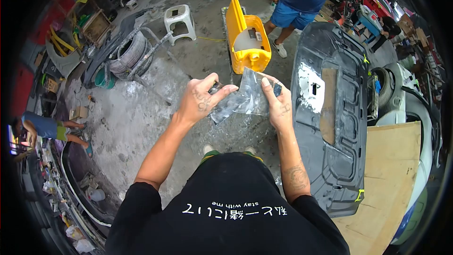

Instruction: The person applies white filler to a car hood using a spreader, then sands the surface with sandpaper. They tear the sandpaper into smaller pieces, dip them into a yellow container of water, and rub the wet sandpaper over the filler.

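In front of my chest, my left hand [200, 95] is closed on a dark flat piece streaked with white [227, 107], its thumb pointing right along the top. My right hand [279, 99] pinches a translucent plastic sheet [255, 93], thumb on the near face and fingers behind it. The sheet carries whitish smears and overlaps the dark piece between my hands. Right of my right hand lies a large dark grey car panel [347, 127], with a shiny pale patch [309, 87] near its left edge.
Ahead, a cut-open yellow jug [252, 59] stands near a person in blue [302, 0]. A white stool [180, 21] and a dusty tire [130, 56] sit ahead left. Another person [47, 127] is at far left. Cardboard [391, 174] lies right of the panel.
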Motion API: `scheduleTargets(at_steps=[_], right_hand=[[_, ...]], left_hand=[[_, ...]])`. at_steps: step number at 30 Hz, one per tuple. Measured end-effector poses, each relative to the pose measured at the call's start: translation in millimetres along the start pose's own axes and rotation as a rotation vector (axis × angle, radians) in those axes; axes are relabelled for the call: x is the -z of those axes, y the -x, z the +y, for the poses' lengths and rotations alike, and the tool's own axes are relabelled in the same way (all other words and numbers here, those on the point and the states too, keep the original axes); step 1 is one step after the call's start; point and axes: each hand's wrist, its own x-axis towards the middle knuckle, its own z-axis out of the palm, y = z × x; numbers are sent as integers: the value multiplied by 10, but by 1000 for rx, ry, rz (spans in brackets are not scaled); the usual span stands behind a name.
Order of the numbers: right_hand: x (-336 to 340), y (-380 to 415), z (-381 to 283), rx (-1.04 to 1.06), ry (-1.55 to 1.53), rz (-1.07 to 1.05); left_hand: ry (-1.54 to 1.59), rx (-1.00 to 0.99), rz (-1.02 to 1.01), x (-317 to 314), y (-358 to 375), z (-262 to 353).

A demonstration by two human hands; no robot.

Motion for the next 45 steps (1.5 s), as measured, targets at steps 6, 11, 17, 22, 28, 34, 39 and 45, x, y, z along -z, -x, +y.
scheduleTargets(at_steps=[6,11,17,22,28,34,39,45], right_hand=[[31,38,-106,-25,82,-85],[55,53,-95,-58,68,-151],[71,9,-186,59,161,-236],[64,-11,-231,-30,140,-303],[69,-66,-231,20,167,-313],[86,-100,-121,-14,131,-273],[72,-98,-67,7,161,-249],[202,-183,15,-64,-127,-135]], left_hand=[[-54,-47,-89,-42,-5,8],[-61,-244,-106,-19,-25,71],[-34,-135,-37,63,-75,62],[-20,-175,-154,17,-28,126],[29,-199,-145,34,-41,63],[-23,-223,-97,-61,13,89],[-13,-227,-135,-123,83,52],[59,-281,-185,45,58,-6]])
